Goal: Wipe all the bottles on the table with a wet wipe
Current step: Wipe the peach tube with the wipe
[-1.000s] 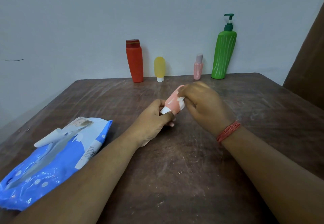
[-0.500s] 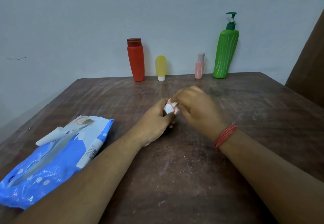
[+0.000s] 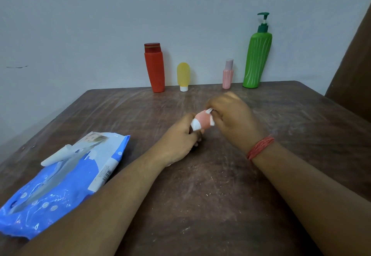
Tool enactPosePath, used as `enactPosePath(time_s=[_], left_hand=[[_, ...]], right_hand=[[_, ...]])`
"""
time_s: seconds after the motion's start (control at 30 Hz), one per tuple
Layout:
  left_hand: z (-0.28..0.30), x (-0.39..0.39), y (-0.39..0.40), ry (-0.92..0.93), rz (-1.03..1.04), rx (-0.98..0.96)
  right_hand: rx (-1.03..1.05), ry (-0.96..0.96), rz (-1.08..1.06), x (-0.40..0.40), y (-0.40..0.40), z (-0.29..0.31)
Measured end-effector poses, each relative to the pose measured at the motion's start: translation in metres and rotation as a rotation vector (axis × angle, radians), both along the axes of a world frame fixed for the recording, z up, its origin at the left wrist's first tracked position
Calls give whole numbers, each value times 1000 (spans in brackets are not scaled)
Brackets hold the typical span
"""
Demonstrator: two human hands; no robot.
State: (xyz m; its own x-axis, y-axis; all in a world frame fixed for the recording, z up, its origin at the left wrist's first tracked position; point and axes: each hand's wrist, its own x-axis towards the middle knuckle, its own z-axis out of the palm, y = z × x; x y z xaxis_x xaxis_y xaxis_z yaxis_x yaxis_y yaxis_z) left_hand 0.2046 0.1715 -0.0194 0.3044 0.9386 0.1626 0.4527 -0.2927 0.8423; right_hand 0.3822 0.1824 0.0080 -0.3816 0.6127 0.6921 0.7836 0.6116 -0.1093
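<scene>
Mid-frame, the left hand [image 3: 177, 138] grips the white-capped end of a small pink bottle [image 3: 202, 120], while the right hand [image 3: 232, 118] pinches a wet wipe [image 3: 211, 116] against its other end. Four more bottles [image 3: 154, 67] stand along the table's [image 3: 220, 195] far edge; the blue wipes pack [image 3: 60, 183] lies lower left.

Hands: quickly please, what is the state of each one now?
Left hand: closed, gripping the white-capped end of the small pink bottle.
Right hand: closed, pinching a white wet wipe against that bottle.
</scene>
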Motion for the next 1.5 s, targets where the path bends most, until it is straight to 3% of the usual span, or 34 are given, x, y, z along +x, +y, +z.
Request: enactPosePath(time_s=[0.07,0.2,0.37,0.5,0.7,0.8,0.9,1.07,1.2,1.33,1.5], left_hand=[[1,0,0,2,5,-6],[-2,0,0,-42,-15,29],[1,1,0,44,-5,28],[-1,1,-1,-71,-9,22],[0,1,1,1,18,3],[-1,0,1,-34,15,1],[-3,1,1,-68,0,12],[0,2,1,21,27,25],[-1,0,-1,-25,27,40],[1,1,0,45,41,19],[2,0,-2,9,28,30]], right_hand=[[-22,36,-24,0,-2,-3],[-60,-64,143,-15,-11,-6],[-62,53,-73,0,-1,-4],[-72,-36,145,-12,-13,-6],[-60,69,-109,2,3,-9],[-109,96,-14,-10,-7,-11],[-121,3,125,-14,-11,-8],[-62,114,-35,1,-6,-4],[-104,-85,189,-12,-16,-4],[-58,40,-18,4,-1,-4],[-110,-55,128,-6,-11,-4]])
